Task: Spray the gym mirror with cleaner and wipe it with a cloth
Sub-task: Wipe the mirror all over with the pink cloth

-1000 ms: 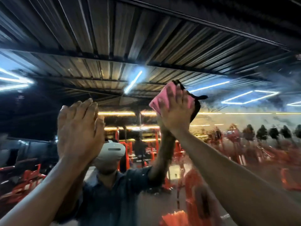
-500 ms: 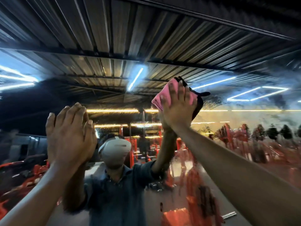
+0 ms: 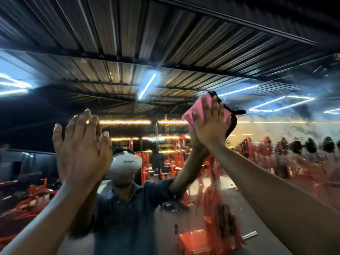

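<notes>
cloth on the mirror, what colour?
Pink with a black edge, under the right hand; cloth shows in the head view.

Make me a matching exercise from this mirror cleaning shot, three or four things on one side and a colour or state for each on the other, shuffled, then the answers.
Things:
1. left hand
2. right hand
3. cloth
4. gym machines reflected in the mirror

States or colours:
A. pink with a black edge
B. orange-red
C. flat and bare, fingers straight, holding nothing
D. pressing the cloth to the glass

Pairs: 1-C, 2-D, 3-A, 4-B
</notes>
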Available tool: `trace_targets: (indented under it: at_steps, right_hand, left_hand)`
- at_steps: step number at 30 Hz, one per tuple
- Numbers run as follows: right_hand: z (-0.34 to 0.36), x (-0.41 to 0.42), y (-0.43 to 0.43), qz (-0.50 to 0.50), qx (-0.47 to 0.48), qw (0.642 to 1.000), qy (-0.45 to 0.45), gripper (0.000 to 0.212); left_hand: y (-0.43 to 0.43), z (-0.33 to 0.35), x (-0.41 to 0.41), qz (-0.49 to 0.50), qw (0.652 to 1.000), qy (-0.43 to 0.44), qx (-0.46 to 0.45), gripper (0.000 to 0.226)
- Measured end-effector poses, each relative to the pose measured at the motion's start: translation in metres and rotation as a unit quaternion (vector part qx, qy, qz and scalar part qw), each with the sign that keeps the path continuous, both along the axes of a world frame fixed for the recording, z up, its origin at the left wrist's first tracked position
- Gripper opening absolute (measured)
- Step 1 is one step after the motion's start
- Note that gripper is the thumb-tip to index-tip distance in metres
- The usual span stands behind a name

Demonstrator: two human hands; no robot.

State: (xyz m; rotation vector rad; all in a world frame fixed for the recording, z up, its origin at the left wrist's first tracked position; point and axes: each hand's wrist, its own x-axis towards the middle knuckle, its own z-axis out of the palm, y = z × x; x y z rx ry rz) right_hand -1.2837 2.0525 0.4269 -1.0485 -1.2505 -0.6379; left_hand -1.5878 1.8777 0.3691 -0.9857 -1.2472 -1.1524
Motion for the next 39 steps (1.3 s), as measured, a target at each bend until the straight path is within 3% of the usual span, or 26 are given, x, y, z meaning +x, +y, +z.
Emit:
trace_targets:
  at_steps: [2, 4, 7, 9, 12, 15, 17, 19, 20, 22, 24, 26, 27, 29, 31, 34, 36, 39]
  right_hand:
    - [0.003, -0.02, -0.013, 0.014, -0.011, 0.999, 0.042, 0.077]
    - [-0.034, -0.04, -0.033, 0.003, 0.025, 0.994, -0.106, 0.08]
    - [-0.116, -0.026, -0.049, 0.065, 0.059, 0.92, -0.381, 0.072]
    - [-0.135, 0.007, -0.03, 0.049, 0.068, 0.888, -0.451, 0.071]
    - [-0.096, 0.049, 0.013, 0.027, 0.09, 0.928, -0.362, 0.072]
    - [-0.027, 0.09, 0.052, -0.01, 0.068, 0.986, -0.154, 0.076]
    - [0.014, 0.094, 0.058, 0.013, 0.045, 0.999, -0.01, 0.074]
    - [0.03, 0.081, 0.043, 0.061, 0.06, 0.995, 0.059, 0.072]
    - [0.029, 0.074, 0.036, 0.074, 0.095, 0.992, 0.032, 0.071]
    - [0.007, 0.059, 0.019, 0.085, 0.14, 0.975, -0.151, 0.075]
    - [-0.022, 0.057, 0.011, 0.119, 0.147, 0.918, -0.349, 0.078]
    - [-0.02, 0.07, 0.02, 0.12, 0.163, 0.881, -0.428, 0.077]
    - [-0.004, 0.079, 0.027, 0.103, 0.177, 0.882, -0.425, 0.078]
    - [0.038, 0.1, 0.049, 0.073, 0.187, 0.927, -0.318, 0.08]
    - [0.08, 0.136, 0.067, 0.07, 0.123, 0.979, -0.145, 0.088]
    - [0.091, 0.147, 0.079, 0.091, 0.025, 0.995, 0.02, 0.081]
    - [0.059, 0.122, 0.067, 0.06, 0.053, 0.997, -0.021, 0.08]
    - [-0.025, 0.096, 0.042, 0.087, 0.099, 0.955, -0.267, 0.078]
  left_hand:
    - [0.001, 0.002, 0.016, -0.023, 1.0, 0.016, -0.013, 0.053]
    - [0.004, 0.004, 0.035, -0.053, 0.998, 0.026, -0.022, 0.055]
    - [0.016, 0.002, 0.064, -0.079, 0.995, 0.038, -0.047, 0.055]
    - [0.027, -0.002, 0.083, -0.092, 0.993, 0.048, -0.063, 0.054]
    - [0.044, -0.007, 0.108, -0.098, 0.99, 0.062, -0.08, 0.053]
    - [0.054, -0.006, 0.129, -0.082, 0.991, 0.072, -0.079, 0.055]
    - [0.057, -0.004, 0.138, -0.065, 0.993, 0.068, -0.074, 0.057]
    - [0.061, 0.0, 0.149, -0.05, 0.996, 0.059, -0.053, 0.055]
    - [0.065, 0.001, 0.156, -0.044, 0.997, 0.052, -0.035, 0.053]
    - [0.07, 0.0, 0.166, -0.033, 0.999, 0.042, -0.004, 0.05]
    - [0.079, -0.001, 0.17, -0.018, 0.999, 0.027, 0.026, 0.049]
    - [0.097, 0.0, 0.164, 0.003, 0.999, 0.013, 0.046, 0.053]
    - [0.107, 0.0, 0.159, 0.033, 0.998, 0.007, 0.052, 0.058]
    - [0.126, 0.0, 0.145, 0.095, 0.993, 0.002, 0.07, 0.066]
    - [0.138, 0.001, 0.136, 0.117, 0.99, 0.018, 0.074, 0.067]
    - [0.157, 0.003, 0.115, 0.135, 0.989, 0.0, 0.059, 0.072]
    - [0.173, 0.005, 0.099, 0.152, 0.987, -0.019, 0.053, 0.083]
    - [0.186, 0.007, 0.098, 0.137, 0.988, -0.019, 0.063, 0.074]
